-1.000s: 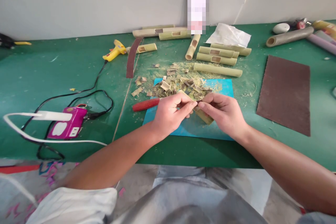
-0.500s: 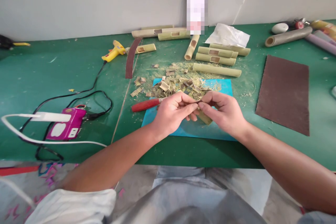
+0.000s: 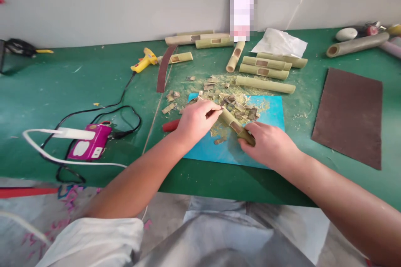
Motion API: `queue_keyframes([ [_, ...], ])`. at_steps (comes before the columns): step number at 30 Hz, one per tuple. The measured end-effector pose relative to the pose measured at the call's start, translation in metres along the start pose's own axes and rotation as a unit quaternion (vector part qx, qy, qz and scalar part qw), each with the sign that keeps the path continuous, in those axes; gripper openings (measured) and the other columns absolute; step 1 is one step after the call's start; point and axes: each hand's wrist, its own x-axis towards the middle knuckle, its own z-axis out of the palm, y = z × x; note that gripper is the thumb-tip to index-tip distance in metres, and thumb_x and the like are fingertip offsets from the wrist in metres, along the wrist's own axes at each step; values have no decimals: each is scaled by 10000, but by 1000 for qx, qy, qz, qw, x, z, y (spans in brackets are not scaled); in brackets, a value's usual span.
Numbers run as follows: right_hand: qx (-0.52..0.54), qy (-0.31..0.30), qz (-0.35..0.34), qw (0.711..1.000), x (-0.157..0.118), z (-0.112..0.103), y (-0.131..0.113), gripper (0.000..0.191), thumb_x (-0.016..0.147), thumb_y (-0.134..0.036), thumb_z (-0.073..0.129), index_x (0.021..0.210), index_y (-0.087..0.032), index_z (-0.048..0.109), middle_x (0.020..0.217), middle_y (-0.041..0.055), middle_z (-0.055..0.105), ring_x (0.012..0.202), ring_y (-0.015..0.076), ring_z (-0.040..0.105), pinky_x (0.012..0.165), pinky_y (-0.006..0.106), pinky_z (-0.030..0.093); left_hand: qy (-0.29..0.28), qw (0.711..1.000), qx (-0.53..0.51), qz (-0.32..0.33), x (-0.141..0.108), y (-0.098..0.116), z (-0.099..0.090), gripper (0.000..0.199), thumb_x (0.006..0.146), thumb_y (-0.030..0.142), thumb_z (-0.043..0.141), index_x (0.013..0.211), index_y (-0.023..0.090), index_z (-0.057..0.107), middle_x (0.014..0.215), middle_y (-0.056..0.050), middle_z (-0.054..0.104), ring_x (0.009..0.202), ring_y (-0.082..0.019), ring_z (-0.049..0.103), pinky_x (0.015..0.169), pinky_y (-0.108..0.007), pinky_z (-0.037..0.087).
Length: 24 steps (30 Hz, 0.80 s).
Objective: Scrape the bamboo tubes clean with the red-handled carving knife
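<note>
Bamboo tube (image 3: 235, 125), pale green with a cut slot, gripped by right hand (image 3: 269, 144); left hand (image 3: 196, 120) seemingly pinches something.

No text, label, brand or number can be read on anything here.
</note>
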Motion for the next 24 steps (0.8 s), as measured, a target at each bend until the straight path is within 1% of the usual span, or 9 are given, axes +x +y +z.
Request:
queue_keyframes([
  [3, -9, 8, 12, 1000, 0, 1, 0, 189, 855, -360, 480, 800, -197, 559, 806, 48, 651, 655, 163, 572, 558, 297, 264, -17, 1000, 13, 20, -1, 2, 5, 70, 874, 201, 648, 854, 177, 712, 800, -25, 738, 727, -136, 681, 700, -232, 520],
  [6, -8, 16, 17, 1000, 1, 0, 1, 197, 854, -362, 470, 783, -200, 557, 797, 46, 649, 639, 157, 567, 552, 293, 259, -28, 999, 17, 35, -2, 1, 7, 91, 885, 226, 644, 899, 173, 718, 854, -44, 754, 768, -153, 703, 725, -247, 537],
  [12, -5, 27, 13, 1000, 1, 2, 0, 203, 853, -360, 466, 800, -193, 569, 800, 55, 654, 635, 160, 570, 544, 297, 257, -51, 996, 15, 74, -1, 0, 11, 172, 945, 236, 553, 952, 157, 705, 920, -83, 751, 843, -183, 711, 797, -301, 555],
  [17, -6, 27, 17, 999, 1, 2, 0, 208, 855, -361, 467, 815, -189, 576, 805, 64, 659, 651, 170, 586, 545, 298, 266, -52, 996, 13, 78, 0, -4, 13, 227, 969, 222, 498, 1068, 160, 693, 1020, -99, 743, 915, -187, 705, 848, -320, 555],
  [19, -5, 28, 16, 999, 0, 3, 1, 209, 857, -360, 467, 813, -189, 577, 805, 64, 661, 652, 170, 588, 548, 297, 269, -57, 995, 12, 80, 1, -5, 13, 232, 970, 221, 497, 1075, 159, 695, 1002, -98, 739, 905, -181, 700, 838, -316, 557],
  [22, -4, 31, 15, 999, 0, 4, 2, 208, 856, -362, 466, 808, -190, 574, 804, 58, 659, 657, 172, 591, 553, 297, 271, -65, 994, 9, 86, 1, -3, 12, 203, 959, 234, 532, 1028, 151, 704, 928, -86, 728, 858, -174, 688, 799, -301, 555],
  [24, -5, 32, 16, 999, 0, 4, 2, 209, 855, -366, 466, 810, -190, 570, 806, 57, 657, 663, 176, 593, 556, 298, 273, -64, 994, -4, 94, 0, 0, 11, 180, 949, 230, 555, 1010, 146, 703, 925, -79, 724, 856, -167, 683, 799, -287, 550],
])
